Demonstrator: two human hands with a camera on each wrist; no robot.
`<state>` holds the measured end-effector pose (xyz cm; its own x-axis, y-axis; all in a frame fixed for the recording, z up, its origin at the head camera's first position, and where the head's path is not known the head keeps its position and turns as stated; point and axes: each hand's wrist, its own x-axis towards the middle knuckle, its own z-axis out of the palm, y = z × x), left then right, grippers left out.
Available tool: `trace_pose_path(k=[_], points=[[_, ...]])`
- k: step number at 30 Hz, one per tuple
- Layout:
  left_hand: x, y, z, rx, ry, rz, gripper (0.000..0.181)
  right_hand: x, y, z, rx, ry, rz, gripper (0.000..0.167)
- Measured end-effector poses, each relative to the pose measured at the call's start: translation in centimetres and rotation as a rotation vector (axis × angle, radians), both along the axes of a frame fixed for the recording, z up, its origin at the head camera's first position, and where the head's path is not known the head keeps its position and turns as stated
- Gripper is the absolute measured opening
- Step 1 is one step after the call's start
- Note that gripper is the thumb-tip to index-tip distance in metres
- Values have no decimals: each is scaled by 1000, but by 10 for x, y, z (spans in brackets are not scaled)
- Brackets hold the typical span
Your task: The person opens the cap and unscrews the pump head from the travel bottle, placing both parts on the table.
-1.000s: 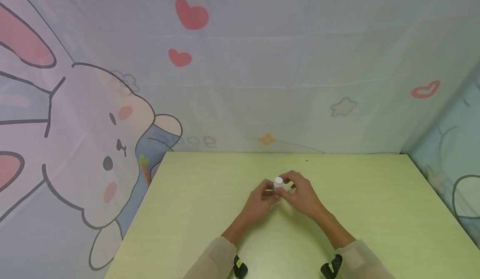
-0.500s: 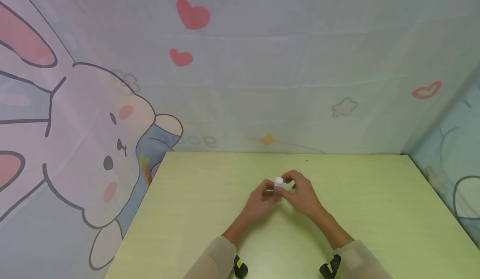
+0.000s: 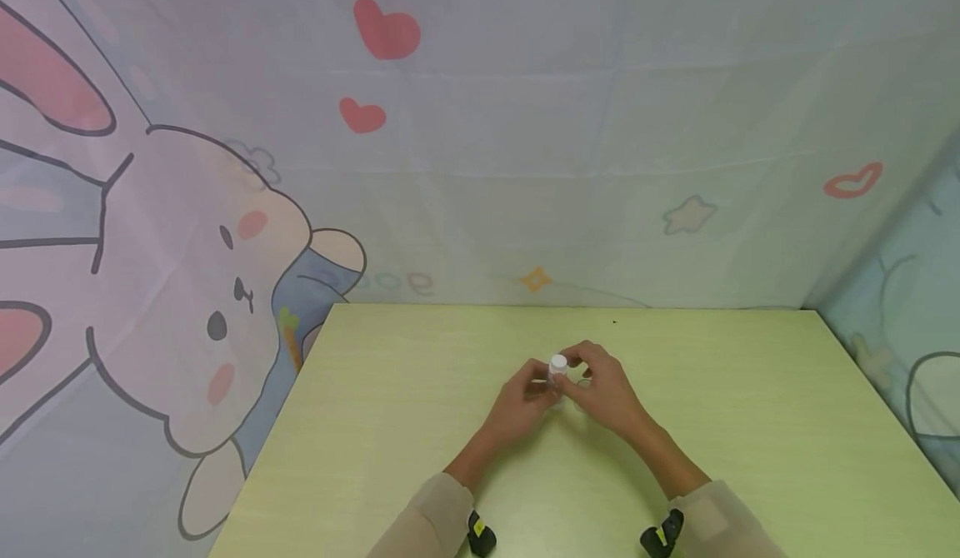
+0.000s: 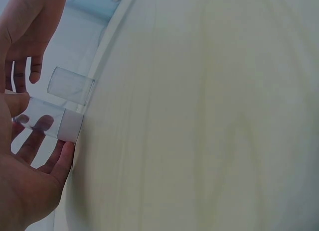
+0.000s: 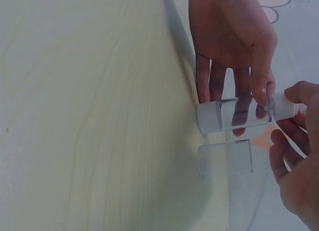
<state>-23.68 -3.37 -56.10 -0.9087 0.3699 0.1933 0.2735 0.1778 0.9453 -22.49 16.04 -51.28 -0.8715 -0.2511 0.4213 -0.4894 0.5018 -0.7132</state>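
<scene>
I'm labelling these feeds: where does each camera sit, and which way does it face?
Head: worn there, facing forward and down; table, left hand, right hand, sleeves show.
Left wrist: on that wrist, facing the bottle; both hands show.
Right wrist: on that wrist, facing it from the other side; both hands show.
Wrist views share bottle and clear cylinder.

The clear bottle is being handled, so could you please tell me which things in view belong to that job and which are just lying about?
Belongs to the job:
clear bottle, held in the left grip
white top, pinched in the right grip
clear cylinder beside the bottle, likely its cover

Just there:
table
dark speck on it
printed backdrop
</scene>
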Motion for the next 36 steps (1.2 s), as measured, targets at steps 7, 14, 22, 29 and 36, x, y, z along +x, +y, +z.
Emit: trace_pose_path(k=[7,14,22,29,36], points=[[2,1,2,3,-11,13,19,-1,0,-1,14,11,10,26],[1,-1,1,-7,-16,-2,19,-1,0,-2,5,11,4,30],[0,-2,-1,-23,-4,-24,22,-1,-1,-2,-36,-4,-29,35],[0,-2,0,-26,16,-22,21,-2,-2,-2,-56,-26,-31,34],[0,-2,0,-25,20,-20,21,-2,-3,-2,-53,-38,-42,35]])
